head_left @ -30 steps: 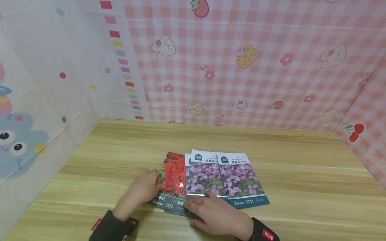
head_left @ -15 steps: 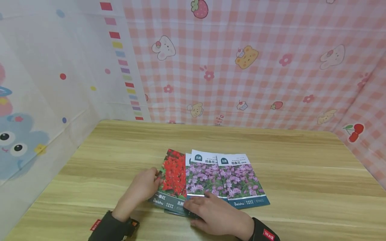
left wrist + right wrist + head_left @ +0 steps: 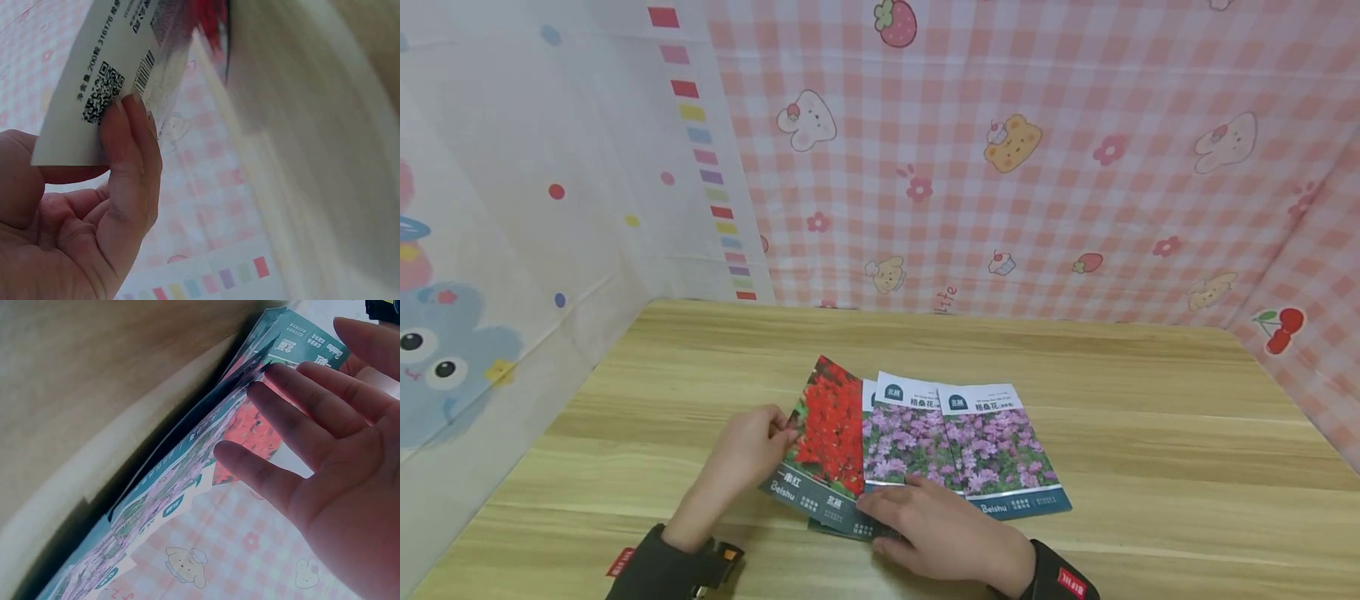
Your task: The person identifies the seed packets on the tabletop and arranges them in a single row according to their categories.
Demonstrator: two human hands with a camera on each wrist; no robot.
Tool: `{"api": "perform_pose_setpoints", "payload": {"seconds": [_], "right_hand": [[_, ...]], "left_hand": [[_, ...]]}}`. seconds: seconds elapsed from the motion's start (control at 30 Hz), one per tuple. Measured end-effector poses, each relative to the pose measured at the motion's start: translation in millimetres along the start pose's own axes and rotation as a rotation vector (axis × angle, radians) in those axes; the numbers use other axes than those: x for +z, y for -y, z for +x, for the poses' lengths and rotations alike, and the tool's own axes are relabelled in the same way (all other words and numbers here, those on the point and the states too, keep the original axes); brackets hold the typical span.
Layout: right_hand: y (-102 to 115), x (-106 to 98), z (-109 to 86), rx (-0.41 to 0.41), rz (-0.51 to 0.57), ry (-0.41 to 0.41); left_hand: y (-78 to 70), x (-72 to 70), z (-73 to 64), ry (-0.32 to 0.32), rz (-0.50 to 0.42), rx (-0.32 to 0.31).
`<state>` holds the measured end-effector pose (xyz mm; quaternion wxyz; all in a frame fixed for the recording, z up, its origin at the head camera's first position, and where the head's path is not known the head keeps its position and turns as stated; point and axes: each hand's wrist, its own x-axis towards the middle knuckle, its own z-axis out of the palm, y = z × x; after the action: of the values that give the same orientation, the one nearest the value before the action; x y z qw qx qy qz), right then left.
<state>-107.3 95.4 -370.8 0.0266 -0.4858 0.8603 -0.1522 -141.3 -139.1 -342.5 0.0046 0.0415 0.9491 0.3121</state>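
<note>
My left hand pinches the left edge of a seed packet with red flowers, tilting that edge up. In the left wrist view, fingertips press the packet's white printed back, beside a QR code. My right hand lies over the lower part of the packets; the right wrist view shows its fingers extended, their tips at the packets' lower ends. Two fanned purple-flower seed packets, a middle one and a right one, overlap beside the red one. Another packet's white corner peeks out between red and purple.
A dark packet edge shows beneath the red packet. Everything lies on a wood-grain table. A pink checked cloth hangs behind it, with a white cloth at the left. Both wrists wear black bands.
The left hand has raised the red packet's left edge and shifted it slightly left and away from me, uncovering more of its picture. My right hand and the purple packets stay almost still.
</note>
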Motion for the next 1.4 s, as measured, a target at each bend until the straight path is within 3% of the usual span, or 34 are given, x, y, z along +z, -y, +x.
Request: {"api": "perform_pose_setpoints", "payload": {"seconds": [0.23, 0.47, 0.63, 0.8, 1.03, 1.2, 1.4], "right_hand": [[-2.0, -6.0, 1.0, 0.022, 0.069, -0.11], [-6.0, -14.7, 0.5, 0.171, 0.197, -0.173], [-12.1, -18.7, 0.3, 0.28, 0.324, -0.264], [-18.6, -24.0, -1.4, 0.399, 0.473, -0.342], [-23.4, -34.3, -4.4, 0.431, 0.881, -0.376], [-25.3, -38.6, -6.9, 0.448, 1.118, -0.388], [-27.1, -40.4, -8.0, 0.465, 1.224, -0.413]], "left_hand": [[-5.5, -16.1, -4.1, -0.051, 0.008, 0.011], [-12.7, -24.7, -8.9, -0.2, 0.033, 0.072], [-23.9, -23.9, -14.1, -0.231, -0.046, 0.116], [-32.3, -22.3, -18.2, -0.206, -0.189, 0.124], [-39.1, -22.9, -22.2, -0.105, -0.355, 0.107], [-39.6, -16.5, -22.6, -0.077, -0.382, 0.12], [-40.1, -7.6, -21.4, -0.076, -0.371, 0.115]]}}
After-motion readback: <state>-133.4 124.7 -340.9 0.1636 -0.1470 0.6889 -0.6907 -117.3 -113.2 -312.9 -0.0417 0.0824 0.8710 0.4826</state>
